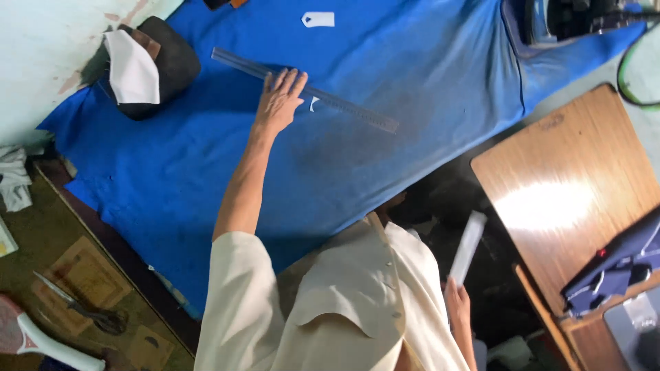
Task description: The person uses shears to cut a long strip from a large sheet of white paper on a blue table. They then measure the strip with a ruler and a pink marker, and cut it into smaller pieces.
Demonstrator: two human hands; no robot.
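One long clear ruler (302, 88) under flat open left hand (278, 103), right hand (456, 295) gripping white strip (467, 247)

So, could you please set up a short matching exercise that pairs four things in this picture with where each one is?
Things:
1. clear ruler
2. scissors
3. white strip
4. small white tag

Places:
A. held in the right hand
B. on the floor, lower left
C. under the left hand on the blue cloth
D. alone at the cloth's top edge

Pairs: 1-C, 2-B, 3-A, 4-D
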